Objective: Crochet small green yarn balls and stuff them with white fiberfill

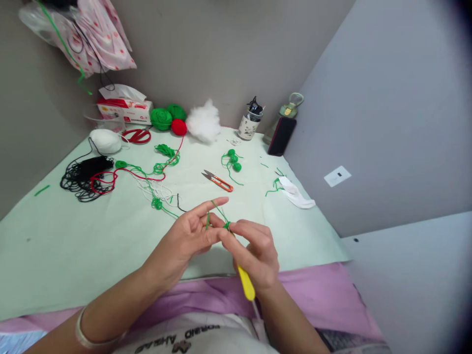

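Note:
Above the near part of the table, my right hand [256, 250] is closed round a crochet hook [246, 284] with a yellow handle that slants down toward me. The hook's tip is at a small piece of green crochet work [226, 225], partly hidden by fingertips. My left hand [188, 236] pinches the green yarn by this piece between thumb and fingers. Its index finger stretches out with the green yarn [217, 206] looped over it. A green strand runs back across the table to a small tangle of green yarn [157, 203].
Orange thread snips [217, 181] lie just beyond my hands, near small green crocheted balls [232, 158]. Black yarn [88, 172], green and red yarn balls [179, 127], red scissors [136, 135] and white stuffing [204, 122] are farther back. A phone [282, 136] leans against a bottle [291, 109] at right.

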`<control>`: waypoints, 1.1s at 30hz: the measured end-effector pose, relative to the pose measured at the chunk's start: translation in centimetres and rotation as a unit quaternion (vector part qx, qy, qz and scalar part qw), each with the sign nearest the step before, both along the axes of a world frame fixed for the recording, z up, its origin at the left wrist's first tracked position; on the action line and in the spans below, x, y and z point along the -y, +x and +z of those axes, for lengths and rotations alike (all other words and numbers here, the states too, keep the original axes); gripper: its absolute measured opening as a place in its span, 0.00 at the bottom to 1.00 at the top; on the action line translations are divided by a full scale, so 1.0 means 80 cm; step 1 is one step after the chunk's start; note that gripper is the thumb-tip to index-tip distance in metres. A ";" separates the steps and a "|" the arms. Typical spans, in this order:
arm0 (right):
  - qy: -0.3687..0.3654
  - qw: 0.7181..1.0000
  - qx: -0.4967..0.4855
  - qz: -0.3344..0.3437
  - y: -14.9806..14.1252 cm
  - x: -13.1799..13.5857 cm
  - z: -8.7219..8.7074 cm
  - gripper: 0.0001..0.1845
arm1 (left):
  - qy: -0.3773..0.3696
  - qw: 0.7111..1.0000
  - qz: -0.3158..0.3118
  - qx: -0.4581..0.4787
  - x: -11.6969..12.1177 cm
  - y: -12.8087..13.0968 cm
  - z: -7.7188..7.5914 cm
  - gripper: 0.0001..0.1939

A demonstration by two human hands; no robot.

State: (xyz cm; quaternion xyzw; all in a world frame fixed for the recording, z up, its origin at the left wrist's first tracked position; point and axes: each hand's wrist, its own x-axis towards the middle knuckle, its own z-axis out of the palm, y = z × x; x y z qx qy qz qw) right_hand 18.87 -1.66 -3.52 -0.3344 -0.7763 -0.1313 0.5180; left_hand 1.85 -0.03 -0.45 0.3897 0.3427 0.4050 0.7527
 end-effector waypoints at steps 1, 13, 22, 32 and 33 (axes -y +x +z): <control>-0.027 0.999 -0.036 0.031 0.000 0.000 0.001 0.17 | -0.024 0.999 -0.013 0.019 -0.001 0.000 0.001 0.33; -0.342 0.805 -0.436 0.211 0.006 -0.007 0.025 0.11 | 0.092 0.995 -0.014 -0.040 -0.011 -0.014 0.000 0.23; -0.310 0.846 -0.381 0.207 -0.011 -0.011 0.014 0.08 | 0.072 0.997 -0.004 -0.012 -0.003 -0.001 -0.004 0.23; -0.081 0.991 -0.104 0.024 -0.011 0.005 -0.005 0.23 | -0.024 0.997 0.025 0.069 0.004 0.009 -0.001 0.28; -0.085 0.988 -0.121 0.037 -0.011 0.004 -0.004 0.22 | -0.045 0.995 0.004 0.085 0.004 0.008 -0.001 0.27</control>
